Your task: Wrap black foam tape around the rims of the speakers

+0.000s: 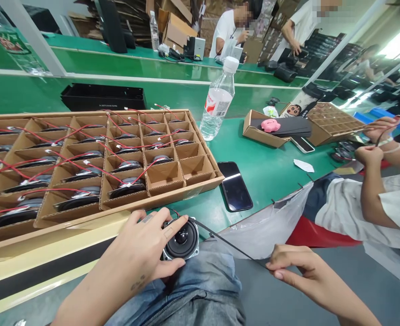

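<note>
A small round speaker with a metal frame and black cone faces up above my lap. My left hand grips it from the left, with fingers over its upper edge and the thumb at its lower edge. From the speaker's top edge a thin black strip stretches down to the right. Its far end is pinched between thumb and fingers of my right hand. Left of the speaker stands a divided cardboard box with several speakers and red wires in its compartments.
A black phone lies right of the box, and a water bottle stands behind it. Yellow backing paper with a black strip lies along the front edge. A small carton holds a pink pig figure. A co-worker's hands are at the right.
</note>
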